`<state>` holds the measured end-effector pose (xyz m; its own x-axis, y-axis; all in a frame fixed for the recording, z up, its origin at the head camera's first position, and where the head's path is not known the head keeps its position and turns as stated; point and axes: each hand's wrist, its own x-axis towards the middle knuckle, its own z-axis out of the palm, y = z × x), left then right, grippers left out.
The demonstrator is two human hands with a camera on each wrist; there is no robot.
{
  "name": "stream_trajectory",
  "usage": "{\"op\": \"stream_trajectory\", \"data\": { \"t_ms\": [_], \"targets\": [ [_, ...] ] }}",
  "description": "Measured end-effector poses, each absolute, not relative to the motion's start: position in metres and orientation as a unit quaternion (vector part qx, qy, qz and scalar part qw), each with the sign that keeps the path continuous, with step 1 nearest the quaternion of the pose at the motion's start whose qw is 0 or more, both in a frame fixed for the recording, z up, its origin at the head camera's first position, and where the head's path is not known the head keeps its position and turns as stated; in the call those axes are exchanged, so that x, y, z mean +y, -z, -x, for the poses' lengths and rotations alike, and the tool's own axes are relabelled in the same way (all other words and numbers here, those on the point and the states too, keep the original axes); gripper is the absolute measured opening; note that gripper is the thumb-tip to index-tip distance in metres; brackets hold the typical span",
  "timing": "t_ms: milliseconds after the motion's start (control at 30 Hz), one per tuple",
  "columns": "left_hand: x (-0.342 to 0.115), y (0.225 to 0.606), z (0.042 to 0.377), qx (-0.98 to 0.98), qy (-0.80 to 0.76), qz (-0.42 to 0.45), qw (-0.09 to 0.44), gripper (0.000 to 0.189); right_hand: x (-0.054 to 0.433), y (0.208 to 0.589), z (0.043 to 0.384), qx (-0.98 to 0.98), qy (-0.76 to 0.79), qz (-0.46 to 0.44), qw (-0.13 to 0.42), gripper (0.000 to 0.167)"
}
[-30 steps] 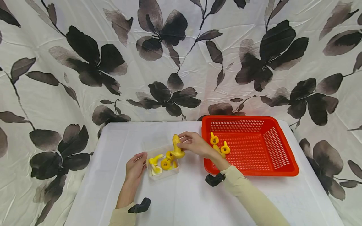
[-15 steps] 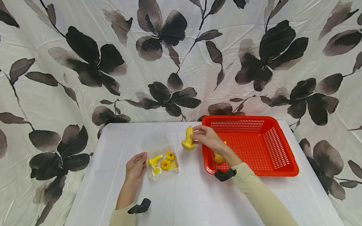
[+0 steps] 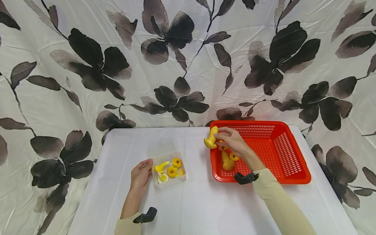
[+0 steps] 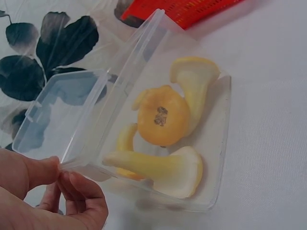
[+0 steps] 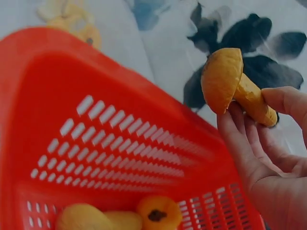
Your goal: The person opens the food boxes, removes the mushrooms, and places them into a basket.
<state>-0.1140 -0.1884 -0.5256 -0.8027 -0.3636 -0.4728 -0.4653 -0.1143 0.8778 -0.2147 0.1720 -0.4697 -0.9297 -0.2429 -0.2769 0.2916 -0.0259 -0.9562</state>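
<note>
My right hand (image 3: 233, 142) holds a yellow mushroom (image 3: 211, 138) between thumb and fingers, above the left rim of the red basket (image 3: 261, 160). In the right wrist view the mushroom's rounded cap (image 5: 221, 80) points away from the palm and the thumb lies on its stem. My left hand (image 3: 140, 174) pinches the near corner of a clear plastic box (image 4: 216, 194), whose lid (image 4: 57, 110) is folded back. Several yellow mushrooms (image 4: 163, 115) lie in the box, some with pale cut sides. More mushrooms (image 3: 227, 163) rest in the basket's left end, partly hidden by the right arm.
A white cloth covers the table (image 3: 194, 205). The basket's perforated walls rise on the right side of the table, apart from the box. Behind hangs a floral curtain (image 3: 223, 71). Both wrists wear black devices (image 3: 246, 178).
My right hand has carried the mushroom from above the plastic box rightward to the basket's left rim. More of the basket's mushrooms show now. The left hand and the box have stayed put.
</note>
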Motion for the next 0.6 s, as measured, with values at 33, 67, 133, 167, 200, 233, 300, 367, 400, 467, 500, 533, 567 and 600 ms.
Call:
{"op": "stream_trajectory", "data": {
  "t_ms": [33,67,133,167,200,233,300,367,400,467,500,533,567,600],
  "targets": [
    [-0.188,0.525,0.114,0.664,-0.679,0.311,0.037,0.042,0.176,0.470,0.215,0.671,0.718,-0.022,0.185,0.049],
    [-0.188,0.525,0.114,0.665,-0.678,0.311,0.037,0.042,0.179,0.471,0.216,0.669,0.720,-0.027,0.183,0.049],
    [-0.189,0.525,0.114,0.665,-0.677,0.312,0.037,0.042,0.186,0.473,0.218,0.665,0.724,-0.035,0.178,0.051],
    [-0.189,0.525,0.114,0.665,-0.677,0.312,0.037,0.042,0.190,0.475,0.219,0.664,0.726,-0.039,0.175,0.052],
    [-0.189,0.526,0.114,0.665,-0.677,0.313,0.036,0.041,0.193,0.477,0.220,0.662,0.728,-0.041,0.172,0.054],
    [-0.189,0.526,0.114,0.665,-0.677,0.313,0.035,0.041,0.196,0.478,0.222,0.660,0.731,-0.046,0.169,0.054],
    [-0.189,0.526,0.114,0.664,-0.679,0.311,0.033,0.041,0.202,0.483,0.224,0.655,0.735,-0.053,0.165,0.056],
    [-0.189,0.526,0.114,0.663,-0.681,0.310,0.031,0.041,0.208,0.486,0.226,0.651,0.739,-0.064,0.162,0.057],
    [-0.189,0.527,0.114,0.663,-0.681,0.309,0.030,0.040,0.210,0.489,0.227,0.648,0.741,-0.069,0.161,0.057],
    [-0.189,0.527,0.114,0.663,-0.682,0.308,0.028,0.039,0.215,0.493,0.228,0.644,0.744,-0.081,0.159,0.057],
    [-0.189,0.527,0.114,0.664,-0.681,0.307,0.028,0.039,0.217,0.495,0.229,0.642,0.745,-0.087,0.159,0.056],
    [-0.189,0.527,0.114,0.664,-0.682,0.307,0.027,0.040,0.219,0.497,0.230,0.640,0.746,-0.093,0.159,0.054],
    [-0.189,0.527,0.113,0.664,-0.682,0.306,0.025,0.039,0.221,0.499,0.231,0.638,0.747,-0.098,0.160,0.052],
    [-0.189,0.527,0.113,0.664,-0.682,0.306,0.024,0.039,0.223,0.501,0.231,0.636,0.748,-0.102,0.162,0.051]
  ]
}}
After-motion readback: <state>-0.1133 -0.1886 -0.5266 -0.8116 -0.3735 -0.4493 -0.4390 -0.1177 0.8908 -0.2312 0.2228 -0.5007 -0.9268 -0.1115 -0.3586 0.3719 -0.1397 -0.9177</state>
